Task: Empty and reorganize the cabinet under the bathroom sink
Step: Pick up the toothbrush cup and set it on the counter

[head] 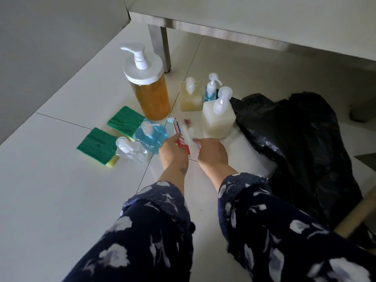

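Left hand (173,152) holding the toothpaste tube (180,137), fingers curled round it; right hand (211,151) close beside, touching something white and blurry, grip hard to tell; probably laying the tube down with the rest; all around on the floor (50,190), pump bottles (148,86) and green sponges (97,146) lined up, out of the cabinet (244,21) above; black bag (301,139) waiting on the right, maybe for rubbish.

Floor (61,200): 2 sponges (97,146) far left
Large pump bottle (149,86): behind toothpaste tube (180,135)
3 small pump bottles (218,117): right of it
Bin bag (295,139): far right
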Demonstrator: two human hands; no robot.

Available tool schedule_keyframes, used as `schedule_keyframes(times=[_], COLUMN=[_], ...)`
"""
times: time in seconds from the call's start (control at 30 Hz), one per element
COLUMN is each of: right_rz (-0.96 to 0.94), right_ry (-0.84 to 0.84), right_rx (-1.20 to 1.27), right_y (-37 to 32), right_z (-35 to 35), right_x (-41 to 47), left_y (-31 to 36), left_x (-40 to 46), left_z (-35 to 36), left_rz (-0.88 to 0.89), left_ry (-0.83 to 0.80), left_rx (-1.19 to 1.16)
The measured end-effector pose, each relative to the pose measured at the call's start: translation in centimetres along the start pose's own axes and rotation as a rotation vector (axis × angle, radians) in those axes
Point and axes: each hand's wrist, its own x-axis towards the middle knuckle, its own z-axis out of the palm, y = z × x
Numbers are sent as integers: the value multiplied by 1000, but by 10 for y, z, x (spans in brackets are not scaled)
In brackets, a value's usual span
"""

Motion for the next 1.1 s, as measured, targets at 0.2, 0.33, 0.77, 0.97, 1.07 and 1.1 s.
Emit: schedule_keyframes(times=[0.2,0.33,0.77,0.97,1.07,1.1], right_rz=[98,114,3,-40,-69,-69], right_ry=[-53,-59,-38,-6,48,63], right_rx=[-27,-42,68,477,563,594], right_y=[-31,-68,-233,-313,-348,-357], right_z=[-53,-113,-383,-497,-538,-549], right_x=[-59,-115,-328,-355,-348,-343], left_y=[36,84,302,403,447,462], left_x=[-58,-111,-321,-350,-343,-340], left_z=[-56,-110,-349,-430,-462,-473], left_rz=[-52,-78,5,126,194,225], left_ry=[-59,-75,-76,-93,-80,-77], left_rx=[67,67,-1,-129,-189,-195])
